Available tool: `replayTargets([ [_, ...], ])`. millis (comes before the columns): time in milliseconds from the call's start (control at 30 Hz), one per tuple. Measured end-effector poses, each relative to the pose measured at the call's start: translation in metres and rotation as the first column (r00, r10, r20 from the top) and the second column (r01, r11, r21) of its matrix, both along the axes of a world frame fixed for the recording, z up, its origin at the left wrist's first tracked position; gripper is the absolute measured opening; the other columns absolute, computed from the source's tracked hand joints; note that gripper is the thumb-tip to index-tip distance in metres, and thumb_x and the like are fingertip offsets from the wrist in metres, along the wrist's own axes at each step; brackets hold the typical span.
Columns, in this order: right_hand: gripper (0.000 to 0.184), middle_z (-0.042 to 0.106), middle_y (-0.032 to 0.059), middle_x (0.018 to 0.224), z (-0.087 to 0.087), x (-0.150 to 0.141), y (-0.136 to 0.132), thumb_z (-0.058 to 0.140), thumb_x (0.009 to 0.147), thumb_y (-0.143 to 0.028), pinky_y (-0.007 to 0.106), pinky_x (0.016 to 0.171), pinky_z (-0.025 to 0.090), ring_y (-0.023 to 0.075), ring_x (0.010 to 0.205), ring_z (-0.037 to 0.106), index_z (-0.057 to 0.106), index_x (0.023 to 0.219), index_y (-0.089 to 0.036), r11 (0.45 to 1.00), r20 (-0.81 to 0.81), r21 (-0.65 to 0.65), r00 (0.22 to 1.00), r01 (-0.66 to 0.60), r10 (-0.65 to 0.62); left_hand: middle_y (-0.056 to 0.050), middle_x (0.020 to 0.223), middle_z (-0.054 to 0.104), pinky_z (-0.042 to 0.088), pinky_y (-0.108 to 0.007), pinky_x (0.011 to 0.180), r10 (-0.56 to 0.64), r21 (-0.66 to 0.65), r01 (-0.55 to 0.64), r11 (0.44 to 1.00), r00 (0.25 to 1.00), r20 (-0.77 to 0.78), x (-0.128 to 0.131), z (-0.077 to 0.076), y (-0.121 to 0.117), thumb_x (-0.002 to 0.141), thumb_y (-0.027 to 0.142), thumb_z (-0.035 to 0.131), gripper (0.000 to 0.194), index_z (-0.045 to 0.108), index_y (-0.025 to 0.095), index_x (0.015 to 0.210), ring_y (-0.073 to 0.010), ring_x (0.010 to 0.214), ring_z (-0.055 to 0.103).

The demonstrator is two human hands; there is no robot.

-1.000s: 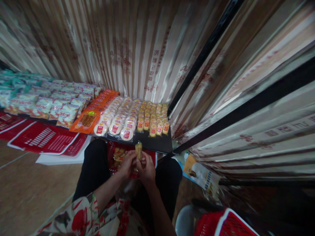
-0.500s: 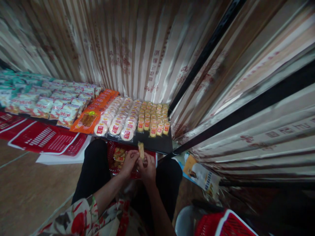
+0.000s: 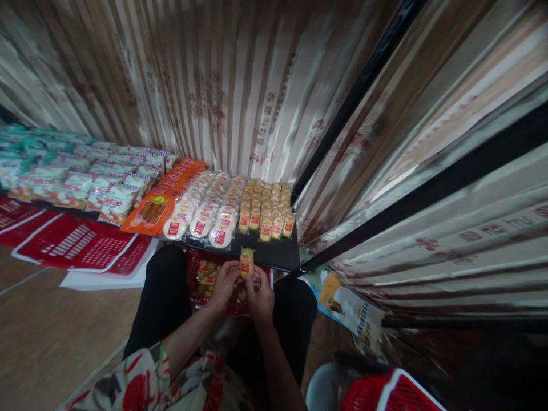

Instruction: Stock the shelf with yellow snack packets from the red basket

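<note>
A small yellow wrapped snack packet (image 3: 247, 261) with a red label stands upright between my hands, label side toward me. My left hand (image 3: 225, 282) pinches its left edge, and my right hand (image 3: 261, 292) grips its lower right side; both are closed. Beneath them, a red basket (image 3: 193, 293) between my knees holds more yellow packets (image 3: 207, 275), partly hidden by my hands. Just beyond, rows of the same yellow packets (image 3: 266, 228) stand at the right end of the black shelf (image 3: 280, 251).
Left of the yellow rows are round white crackers (image 3: 199, 226), an orange snack bag (image 3: 150, 211) and white bags (image 3: 116, 201). Red baskets (image 3: 92, 240) sit below the shelf. A black metal post (image 3: 355, 97) and pleated curtain (image 3: 240, 85) border it. Another red basket (image 3: 372, 394) lies lower right.
The yellow packet has turned from its narrow side to show its red-labelled front. My right hand has shifted slightly right and down; both hands still hold the packet.
</note>
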State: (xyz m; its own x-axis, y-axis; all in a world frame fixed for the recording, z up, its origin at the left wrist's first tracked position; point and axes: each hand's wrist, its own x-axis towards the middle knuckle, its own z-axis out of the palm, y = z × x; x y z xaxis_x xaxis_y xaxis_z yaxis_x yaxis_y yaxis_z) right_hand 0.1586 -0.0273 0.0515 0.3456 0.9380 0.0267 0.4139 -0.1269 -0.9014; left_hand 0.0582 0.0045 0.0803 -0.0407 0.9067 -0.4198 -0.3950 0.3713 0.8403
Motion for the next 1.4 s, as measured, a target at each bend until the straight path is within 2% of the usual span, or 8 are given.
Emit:
replayTargets([
  [133,0.033,0.067,0.0057,0.094,0.006,0.003,0.005,0.045,0.083,-0.038,0.027,0.071,0.052,0.0151,0.076,0.065,0.056,0.108,-0.019,0.999,0.030,0.032,0.999,-0.027,0.026,-0.004,0.076,0.067,0.047,-0.024,0.064,-0.018,0.036,0.018,0.999,1.000,-0.009,0.002,0.004,0.005,0.060,0.010,0.058,0.017,0.061,0.016,0.076,-0.0147,0.072,0.062],
  [367,0.030,0.061,0.0051,0.088,0.025,0.008,0.017,0.047,0.081,-0.033,0.026,0.066,0.049,0.0142,0.068,0.059,0.064,0.102,-0.019,0.997,0.239,0.081,0.971,0.012,-0.031,-0.003,0.078,0.068,0.047,-0.024,0.068,-0.046,0.125,0.059,0.990,0.993,-0.107,0.005,0.011,0.012,0.065,0.010,0.057,0.017,0.062,0.017,0.079,-0.0141,0.073,0.062],
  [533,0.031,0.060,0.0040,0.083,0.030,0.011,0.026,0.047,0.080,-0.032,0.027,0.065,0.047,0.0136,0.064,0.057,0.064,0.102,-0.018,0.997,0.295,0.077,0.954,0.032,-0.053,-0.004,0.080,0.068,0.047,-0.026,0.075,-0.034,0.162,0.053,0.985,0.992,-0.118,0.009,0.013,0.021,0.066,0.008,0.058,0.016,0.063,0.017,0.078,-0.0157,0.079,0.062],
  [733,0.035,0.058,0.0053,0.092,0.030,0.011,0.039,0.046,0.080,-0.030,0.027,0.063,0.050,0.0103,0.057,0.057,0.060,0.109,-0.018,0.995,0.200,0.088,0.978,0.037,-0.054,-0.004,0.084,0.069,0.047,-0.028,0.079,-0.033,0.208,0.056,0.976,0.993,-0.113,0.013,0.017,0.034,0.065,0.003,0.056,0.023,0.065,0.017,0.081,-0.0157,0.081,0.062],
  [933,0.037,0.056,0.0095,0.101,0.027,0.009,0.049,0.045,0.081,-0.029,0.028,0.068,0.053,0.0136,0.072,0.062,0.056,0.114,-0.016,0.990,0.079,0.142,0.996,0.018,-0.029,-0.003,0.083,0.068,0.046,-0.027,0.081,-0.018,0.238,0.043,0.970,0.994,-0.109,0.020,0.013,0.051,0.064,0.000,0.055,0.026,0.064,0.017,0.081,-0.0143,0.080,0.062],
  [1167,0.036,0.057,0.0107,0.105,0.021,0.008,0.062,0.045,0.080,-0.024,0.031,0.074,0.055,0.0151,0.080,0.064,0.056,0.113,-0.017,0.987,-0.002,0.163,1.000,0.005,-0.005,-0.002,0.082,0.068,0.045,-0.030,0.087,0.023,0.230,0.007,0.973,0.991,-0.128,0.025,0.003,0.069,0.061,-0.003,0.055,0.030,0.064,0.018,0.081,-0.0139,0.081,0.062],
  [1400,0.036,0.056,0.0130,0.107,0.012,0.004,0.073,0.043,0.081,-0.024,0.034,0.083,0.053,0.0176,0.091,0.063,0.054,0.114,-0.014,0.982,-0.030,0.190,0.999,0.020,-0.015,-0.003,0.085,0.068,0.045,-0.031,0.087,0.030,0.216,0.004,0.976,0.988,-0.152,0.028,0.004,0.077,0.061,-0.006,0.052,0.035,0.065,0.018,0.084,-0.0148,0.082,0.062],
])
